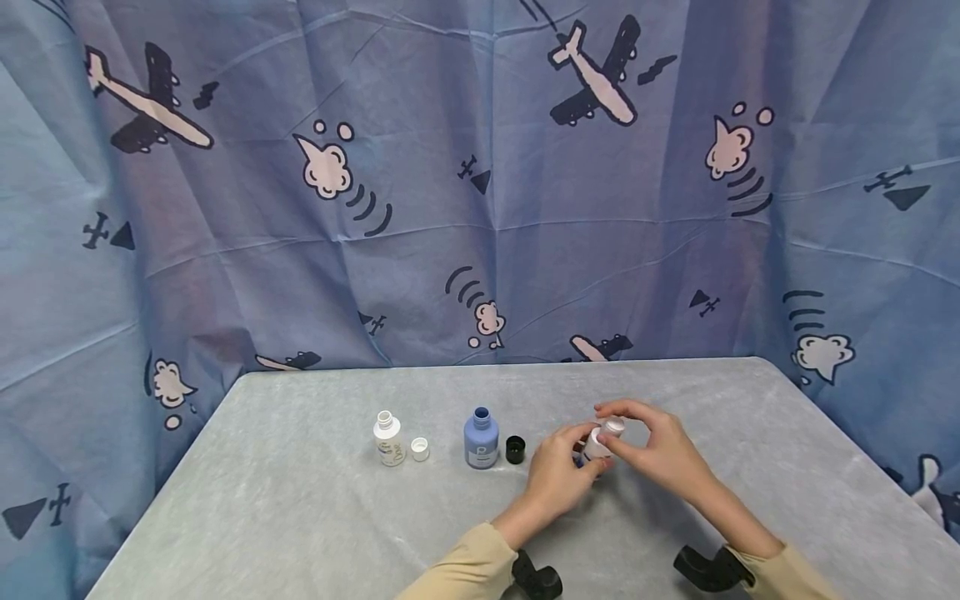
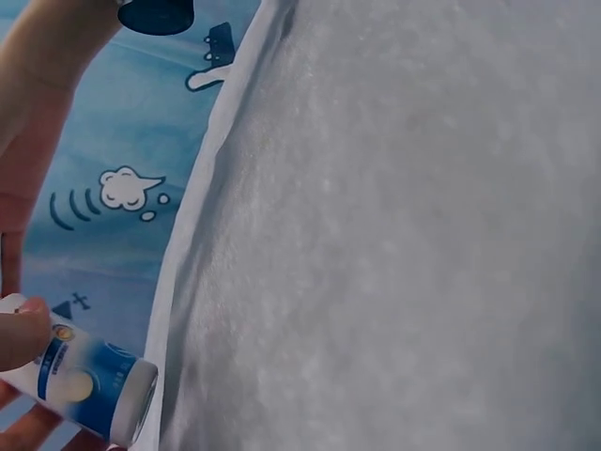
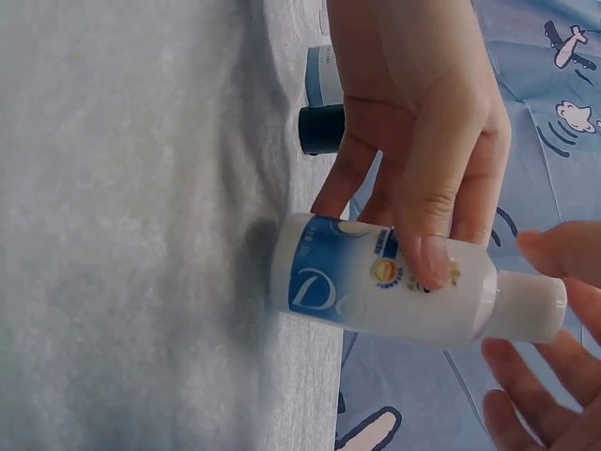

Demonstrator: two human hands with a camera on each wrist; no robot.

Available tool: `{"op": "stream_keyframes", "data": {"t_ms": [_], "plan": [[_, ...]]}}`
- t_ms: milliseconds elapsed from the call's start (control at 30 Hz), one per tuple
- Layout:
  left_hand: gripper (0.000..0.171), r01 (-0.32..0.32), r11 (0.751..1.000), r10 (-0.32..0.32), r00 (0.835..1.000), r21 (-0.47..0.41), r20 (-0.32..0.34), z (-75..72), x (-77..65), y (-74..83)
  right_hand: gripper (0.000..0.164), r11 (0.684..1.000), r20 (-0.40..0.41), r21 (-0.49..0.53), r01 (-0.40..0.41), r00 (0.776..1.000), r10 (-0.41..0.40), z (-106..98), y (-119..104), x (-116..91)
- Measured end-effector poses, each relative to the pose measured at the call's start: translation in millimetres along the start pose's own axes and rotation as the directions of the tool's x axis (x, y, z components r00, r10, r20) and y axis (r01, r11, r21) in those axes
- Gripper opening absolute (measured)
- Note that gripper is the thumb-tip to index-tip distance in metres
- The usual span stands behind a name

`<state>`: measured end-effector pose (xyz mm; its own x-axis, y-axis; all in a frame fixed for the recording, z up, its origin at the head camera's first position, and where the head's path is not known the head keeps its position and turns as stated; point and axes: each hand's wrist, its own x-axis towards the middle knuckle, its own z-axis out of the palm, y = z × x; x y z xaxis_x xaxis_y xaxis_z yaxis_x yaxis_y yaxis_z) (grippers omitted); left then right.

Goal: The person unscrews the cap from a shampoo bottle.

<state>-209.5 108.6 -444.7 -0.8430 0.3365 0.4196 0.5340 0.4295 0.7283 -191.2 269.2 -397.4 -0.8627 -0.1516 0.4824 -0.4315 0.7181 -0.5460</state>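
In the head view my left hand (image 1: pixel 558 471) grips a white bottle (image 1: pixel 596 446) with a blue lower label. The right wrist view shows its thumb across the label of the tilted bottle (image 3: pixel 376 282), low over the table. A white cap (image 3: pixel 531 306) is on the bottle's neck. My right hand (image 1: pixel 660 446) is around this cap, thumb and fingers spread on either side, with a small gap between thumb and cap in the right wrist view. The left wrist view shows the bottle's blue end (image 2: pixel 103 390) beside the left thumb.
Left of the hands stand an uncapped blue bottle (image 1: pixel 481 439) with a black cap (image 1: pixel 515 450) beside it, and an uncapped white bottle (image 1: pixel 388 440) with a white cap (image 1: pixel 420 450) beside it. A patterned curtain (image 1: pixel 420 183) hangs behind the grey-covered table (image 1: pixel 300 517).
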Motion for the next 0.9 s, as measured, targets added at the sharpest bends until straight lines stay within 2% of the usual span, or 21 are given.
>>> {"op": "stream_keyframes", "data": {"t_ms": [233, 333, 533, 700, 900], "plan": [[0.038, 0.023, 1.0, -0.023, 0.999, -0.01, -0.03, -2.5, -1.5, -3.6, 0.024, 0.998, -0.014, 0.0, -0.057, 0.998, 0.057, -0.1, -1.0, -0.3], [0.038, 0.02, 1.0, -0.021, 0.999, -0.007, -0.041, -3.6, -1.9, -4.4, 0.022, 0.998, -0.007, 0.018, -0.055, 0.998, 0.055, 0.9, -1.4, -0.6], [0.038, 0.024, 1.0, -0.025, 0.999, -0.013, -0.035, -3.4, -2.2, -5.8, 0.023, 0.999, -0.024, 0.034, 0.022, 0.999, -0.021, 1.6, -1.9, -0.4], [0.038, 0.024, 1.0, -0.024, 0.999, -0.015, -0.024, -1.6, -2.6, -5.9, 0.023, 0.995, -0.007, 0.05, 0.087, 0.996, -0.087, 0.4, -1.7, -0.5], [0.039, 0.022, 0.999, -0.023, 0.999, -0.042, -0.034, 1.8, -2.7, -6.1, 0.028, 0.991, 0.001, 0.058, 0.124, 0.992, -0.125, -0.2, -2.8, -0.6]]}}
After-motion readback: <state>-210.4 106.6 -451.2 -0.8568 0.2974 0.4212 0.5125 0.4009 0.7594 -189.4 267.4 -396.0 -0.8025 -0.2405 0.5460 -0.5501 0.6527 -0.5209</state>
